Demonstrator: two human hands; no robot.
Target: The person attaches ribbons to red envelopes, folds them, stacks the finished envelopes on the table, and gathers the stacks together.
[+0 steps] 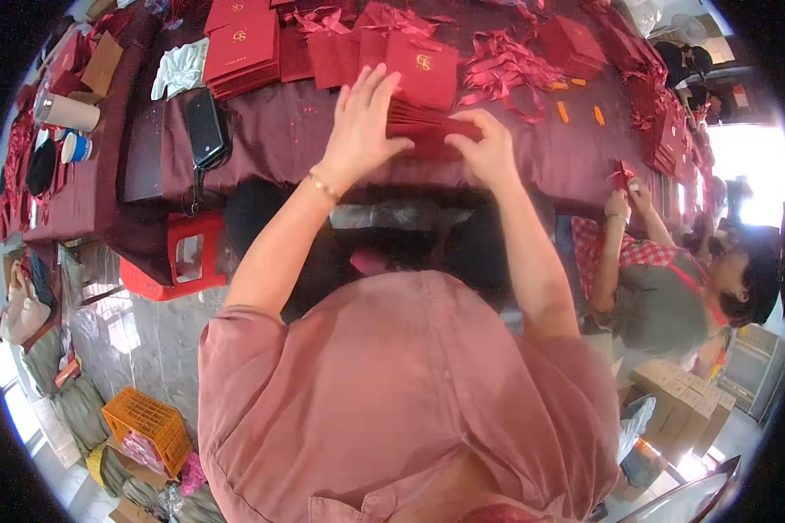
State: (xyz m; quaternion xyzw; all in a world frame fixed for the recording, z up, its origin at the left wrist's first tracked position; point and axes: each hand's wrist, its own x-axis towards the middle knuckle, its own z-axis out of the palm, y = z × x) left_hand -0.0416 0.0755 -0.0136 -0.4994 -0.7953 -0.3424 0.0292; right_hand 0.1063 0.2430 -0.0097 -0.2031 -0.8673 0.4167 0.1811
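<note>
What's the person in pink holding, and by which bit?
The red stack, it seems, by its two sides: the left hand at one, the right hand at the other.

On the table (pixel 279 135), bags (pixel 423 71) lie between the phone (pixel 205 128) at left and ribbons (pixel 504 74) at right, with cloth (pixel 181 68) behind the phone.

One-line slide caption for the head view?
Left hand and right hand flank a stack of red folders on a cloth-covered table, with loose ribbons beyond.
</note>
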